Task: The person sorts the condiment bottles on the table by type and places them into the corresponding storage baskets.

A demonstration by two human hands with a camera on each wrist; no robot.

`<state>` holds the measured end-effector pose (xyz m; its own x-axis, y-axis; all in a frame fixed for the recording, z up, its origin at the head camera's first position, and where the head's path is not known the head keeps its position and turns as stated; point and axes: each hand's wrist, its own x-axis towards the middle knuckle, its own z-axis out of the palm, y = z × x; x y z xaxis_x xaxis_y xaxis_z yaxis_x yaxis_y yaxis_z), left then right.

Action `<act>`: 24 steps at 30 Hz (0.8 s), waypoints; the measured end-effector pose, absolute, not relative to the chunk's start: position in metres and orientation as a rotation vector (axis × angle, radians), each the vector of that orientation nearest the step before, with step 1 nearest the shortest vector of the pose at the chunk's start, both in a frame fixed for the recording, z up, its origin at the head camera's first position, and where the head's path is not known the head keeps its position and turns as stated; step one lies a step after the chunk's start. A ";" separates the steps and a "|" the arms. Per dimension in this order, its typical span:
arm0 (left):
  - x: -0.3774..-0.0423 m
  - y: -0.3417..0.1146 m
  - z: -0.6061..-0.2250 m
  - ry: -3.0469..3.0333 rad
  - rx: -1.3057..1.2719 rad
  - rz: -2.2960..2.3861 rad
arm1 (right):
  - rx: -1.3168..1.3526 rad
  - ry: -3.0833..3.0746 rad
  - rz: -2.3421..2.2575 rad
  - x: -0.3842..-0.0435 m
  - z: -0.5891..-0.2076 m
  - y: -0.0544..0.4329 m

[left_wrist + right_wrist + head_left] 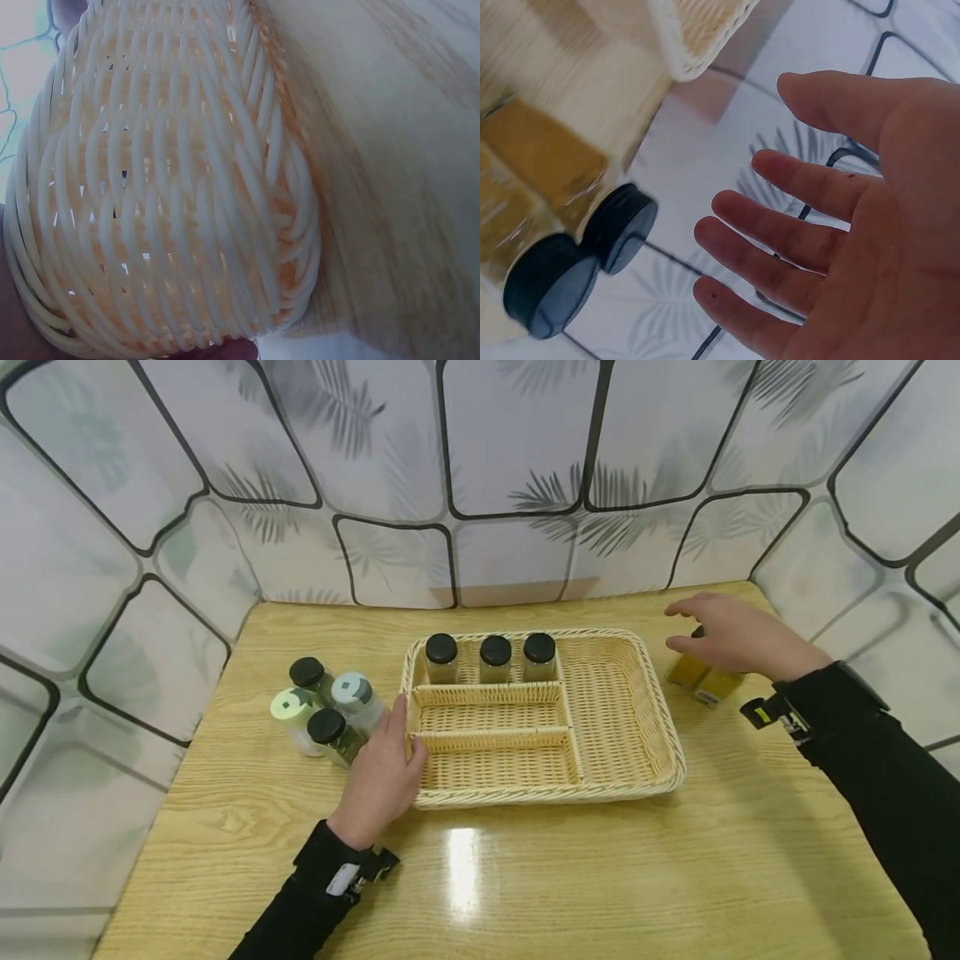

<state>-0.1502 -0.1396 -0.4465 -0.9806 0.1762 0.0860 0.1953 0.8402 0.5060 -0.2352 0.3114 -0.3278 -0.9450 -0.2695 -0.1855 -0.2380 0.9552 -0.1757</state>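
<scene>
A pale wicker basket [626, 792] with divided compartments sits on the wooden table. My left hand [381, 775] grips its left end, thumb over the rim; the left wrist view shows the woven wall [150, 180] close up. Three black-lidded jars [495, 660] stand in a row in the basket's back left compartment. To the right of the basket, my right hand [738, 635] hovers with fingers spread and nothing held. Below it are two jars of yellow-brown powder [716, 685], partly hidden by the hand; their black caps [551, 285] show in the right wrist view.
Left of the basket, close to my left hand, several jars stand clustered: a pale green lid [292, 704], a light blue lid [352, 687] and black lids [307, 672]. A patterned curtain [517, 552] encloses the table's back and sides.
</scene>
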 end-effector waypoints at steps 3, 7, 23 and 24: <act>-0.150 -0.140 -0.446 -2.982 -0.295 -0.828 | -0.364 2.901 -0.182 -0.238 -0.329 0.318; -0.149 -0.140 -0.445 -2.999 -0.280 -0.836 | -0.340 2.903 -0.116 -0.241 -0.332 0.327; -0.149 -0.140 -0.446 -2.997 -0.273 -0.849 | -0.293 2.915 -0.177 -0.249 -0.356 0.350; -0.149 -0.140 -0.446 -2.995 -0.273 -0.847 | -0.291 2.918 -0.183 -0.249 -0.357 0.350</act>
<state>-0.1487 -0.1398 -0.4462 -0.9846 0.1631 0.0636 0.1722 0.8377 0.5182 -0.2486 0.3503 -0.3567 -0.9601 -0.2072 -0.1881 -0.1821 0.9730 -0.1421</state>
